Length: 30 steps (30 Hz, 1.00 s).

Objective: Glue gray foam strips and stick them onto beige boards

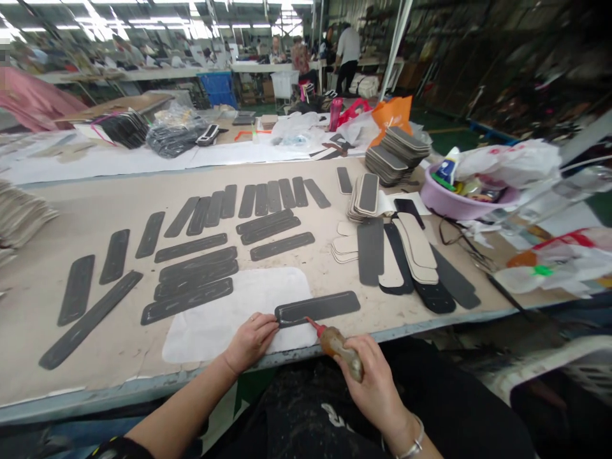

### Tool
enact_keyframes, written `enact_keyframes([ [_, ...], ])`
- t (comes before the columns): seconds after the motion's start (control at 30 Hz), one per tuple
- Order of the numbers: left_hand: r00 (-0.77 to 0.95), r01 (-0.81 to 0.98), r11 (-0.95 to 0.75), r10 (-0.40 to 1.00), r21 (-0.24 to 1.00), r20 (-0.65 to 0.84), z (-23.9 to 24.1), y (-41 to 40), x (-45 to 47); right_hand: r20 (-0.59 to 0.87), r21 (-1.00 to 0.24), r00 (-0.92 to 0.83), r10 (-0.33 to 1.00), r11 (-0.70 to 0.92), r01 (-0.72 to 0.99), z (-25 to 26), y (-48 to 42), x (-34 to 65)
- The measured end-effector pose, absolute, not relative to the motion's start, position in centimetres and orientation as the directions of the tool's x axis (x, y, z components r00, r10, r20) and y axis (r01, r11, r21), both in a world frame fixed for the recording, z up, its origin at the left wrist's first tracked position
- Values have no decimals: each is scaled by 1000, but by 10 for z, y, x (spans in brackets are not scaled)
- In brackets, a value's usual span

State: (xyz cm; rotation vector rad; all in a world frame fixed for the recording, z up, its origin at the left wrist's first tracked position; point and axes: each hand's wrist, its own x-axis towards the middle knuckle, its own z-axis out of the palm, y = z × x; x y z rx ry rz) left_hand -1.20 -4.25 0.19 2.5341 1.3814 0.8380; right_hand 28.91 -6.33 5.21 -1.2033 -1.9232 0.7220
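Observation:
My right hand (370,376) is wrapped round a glue bottle (343,352) with a red nozzle. The nozzle tip touches the near edge of a dark grey strip (325,307) that has rounded corners. At the strip's left end, the fingertips of my left hand (253,341) press together on it. Under the strip lies a white sheet (191,341) along the table's front edge. Several similar grey strips (196,271) with shiny lines along their edges are spread over the table to the left and behind.
On the right are stacked beige and black pieces (415,248), a pile of grey-topped pieces (396,156) and a purple basin (449,201) of supplies. A stack of pale sheets (21,217) stands at far left. Plastic bags (299,131) lie at the back. Other people work in the distance.

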Motion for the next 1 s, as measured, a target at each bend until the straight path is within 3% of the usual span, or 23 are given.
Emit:
enact_keyframes([
  [0.37,459,720,-595,794,357,399,-2,-41,-15,457,-663,29,889,319,678,44,-61,353],
  [0.47,450,729,-577,809,368,378,-3,-43,-15,451,-690,0,893,348,635,46,-63,338],
  [0.63,449,728,-582,805,363,389,-2,-44,-15,378,-755,-200,904,426,499,48,-61,293],
  [0.77,444,734,-583,800,348,403,-2,-42,-15,316,-755,-292,903,425,499,46,-57,282],
  [1.0,444,725,-592,792,351,419,-3,-41,-15,398,-703,-71,914,354,617,40,-53,333],
])
